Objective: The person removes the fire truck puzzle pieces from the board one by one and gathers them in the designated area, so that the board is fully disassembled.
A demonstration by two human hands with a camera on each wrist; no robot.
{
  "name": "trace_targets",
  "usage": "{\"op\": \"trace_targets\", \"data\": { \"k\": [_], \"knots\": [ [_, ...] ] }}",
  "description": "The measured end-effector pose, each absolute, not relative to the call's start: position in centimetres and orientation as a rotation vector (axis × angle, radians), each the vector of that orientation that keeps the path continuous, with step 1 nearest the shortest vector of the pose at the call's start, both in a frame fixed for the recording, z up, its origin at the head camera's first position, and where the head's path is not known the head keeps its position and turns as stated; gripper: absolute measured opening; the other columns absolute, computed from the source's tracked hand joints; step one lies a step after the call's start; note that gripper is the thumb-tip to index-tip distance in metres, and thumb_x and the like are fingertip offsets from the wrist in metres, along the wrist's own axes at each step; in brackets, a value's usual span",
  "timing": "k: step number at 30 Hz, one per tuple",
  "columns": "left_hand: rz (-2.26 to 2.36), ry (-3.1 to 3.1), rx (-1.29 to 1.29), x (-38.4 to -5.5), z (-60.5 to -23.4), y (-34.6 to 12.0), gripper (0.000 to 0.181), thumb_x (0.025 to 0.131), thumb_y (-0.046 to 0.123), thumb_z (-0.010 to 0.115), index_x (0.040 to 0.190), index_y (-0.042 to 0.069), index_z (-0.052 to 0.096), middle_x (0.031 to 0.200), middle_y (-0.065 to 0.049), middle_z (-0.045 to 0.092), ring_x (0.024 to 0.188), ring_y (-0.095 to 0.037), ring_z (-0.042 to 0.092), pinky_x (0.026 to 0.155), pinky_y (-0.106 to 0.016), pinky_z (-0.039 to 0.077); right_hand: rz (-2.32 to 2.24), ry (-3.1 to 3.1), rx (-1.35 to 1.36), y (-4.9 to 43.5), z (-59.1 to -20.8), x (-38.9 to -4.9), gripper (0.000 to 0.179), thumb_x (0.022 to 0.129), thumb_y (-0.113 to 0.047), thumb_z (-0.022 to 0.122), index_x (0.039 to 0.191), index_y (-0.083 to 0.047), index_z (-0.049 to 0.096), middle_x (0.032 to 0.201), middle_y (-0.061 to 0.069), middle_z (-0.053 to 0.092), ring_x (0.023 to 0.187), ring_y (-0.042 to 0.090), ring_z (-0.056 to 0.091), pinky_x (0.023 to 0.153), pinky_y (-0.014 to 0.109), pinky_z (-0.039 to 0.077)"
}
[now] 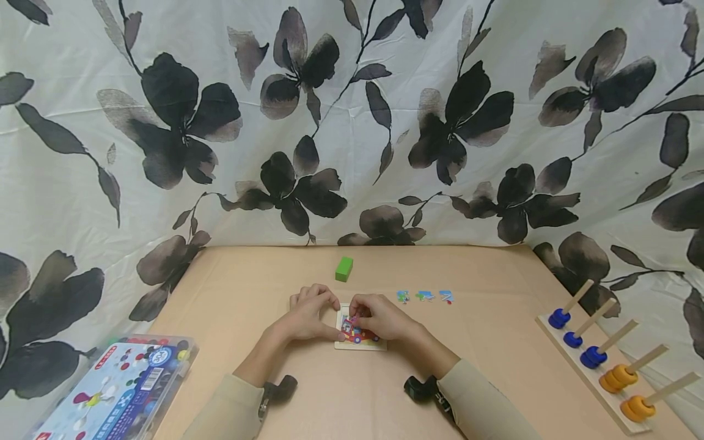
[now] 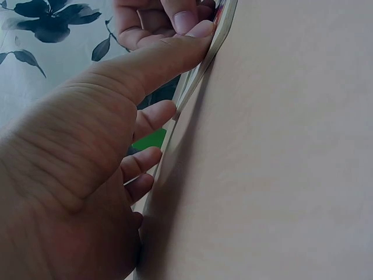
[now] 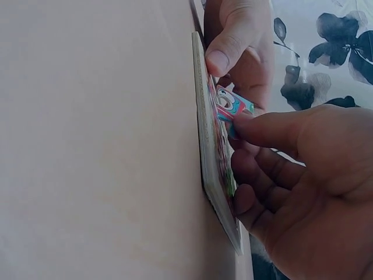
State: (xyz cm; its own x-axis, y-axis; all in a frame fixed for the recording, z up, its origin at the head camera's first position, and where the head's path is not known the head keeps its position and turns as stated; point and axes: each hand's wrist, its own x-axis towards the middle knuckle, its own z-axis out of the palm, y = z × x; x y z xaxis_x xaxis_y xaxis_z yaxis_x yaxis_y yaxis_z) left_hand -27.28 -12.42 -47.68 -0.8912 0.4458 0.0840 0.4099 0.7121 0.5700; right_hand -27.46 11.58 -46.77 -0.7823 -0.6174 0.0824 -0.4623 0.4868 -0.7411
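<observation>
On my head feed, the person's right hand point(image 1: 385, 316) is over the right part of a small picture puzzle board point(image 1: 360, 346), which lies flat on the bench point(image 1: 330, 403) between the two hands. I see its grip pinched together on a colourful puzzle piece point(image 3: 236, 104); my right wrist view shows the piece tilted up over the board's face, though I can't tell whether its edge touches down.

The left hand point(image 1: 309, 313) I read as apart: its thumb lies extended on the board's near left part, the other fingers around the far left edge, their tips against it. A red vehicle shows in the picture between the hands.

To the right of the board, I have three loose pieces point(image 1: 425, 296) in a row, each apart from the next. A green block point(image 1: 344, 269) sits beyond the board. Far right, I make out a peg stand point(image 1: 590, 377) with blue and orange rings; at near left, a clear plastic box point(image 1: 110, 391) with a printed blue label.
</observation>
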Motion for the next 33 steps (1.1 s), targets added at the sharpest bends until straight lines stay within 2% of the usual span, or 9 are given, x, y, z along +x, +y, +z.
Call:
{"op": "trace_targets", "data": {
  "k": [8,21,29,33],
  "knots": [
    [0.942,2.841,0.714,-27.2,-47.6,-12.4,0.056,0.065,0.058,0.093,0.104,0.031,0.064,0.133,0.005,0.049,0.127,-0.029,0.038,0.101,-0.049,0.023,-1.217,2.496,-0.925,11.8,-46.6,-27.6,0.005,0.097,-0.004,0.070,0.099,-0.006,0.066,0.083,-0.002,0.062,0.077,0.010,0.056,0.068,0.023,0.047],
    [0.939,2.838,0.687,-27.2,-47.5,-12.4,0.056,0.064,0.059,0.093,0.104,0.031,0.064,0.134,0.005,0.049,0.128,-0.028,0.038,0.102,-0.049,0.023,-1.304,2.458,-0.887,12.4,-46.1,-27.6,0.006,0.098,-0.010,0.071,0.099,-0.006,0.068,0.084,-0.001,0.064,0.080,0.012,0.060,0.074,0.025,0.051],
    [0.941,2.841,0.682,-27.2,-47.6,-12.4,0.056,0.063,0.059,0.094,0.103,0.033,0.064,0.136,0.006,0.049,0.129,-0.029,0.037,0.103,-0.049,0.022,-1.325,2.437,-0.881,13.2,-45.6,-27.6,0.004,0.098,-0.004,0.068,0.101,-0.002,0.068,0.087,0.005,0.066,0.081,0.014,0.060,0.075,0.025,0.052],
    [0.945,2.841,0.672,-27.2,-47.7,-12.4,0.057,0.062,0.059,0.094,0.103,0.032,0.064,0.136,0.005,0.050,0.129,-0.029,0.037,0.103,-0.049,0.023,-1.336,2.439,-0.862,13.9,-45.2,-27.6,0.005,0.098,-0.003,0.067,0.102,-0.006,0.069,0.088,0.005,0.066,0.084,0.017,0.061,0.076,0.026,0.051]
  ]
}}
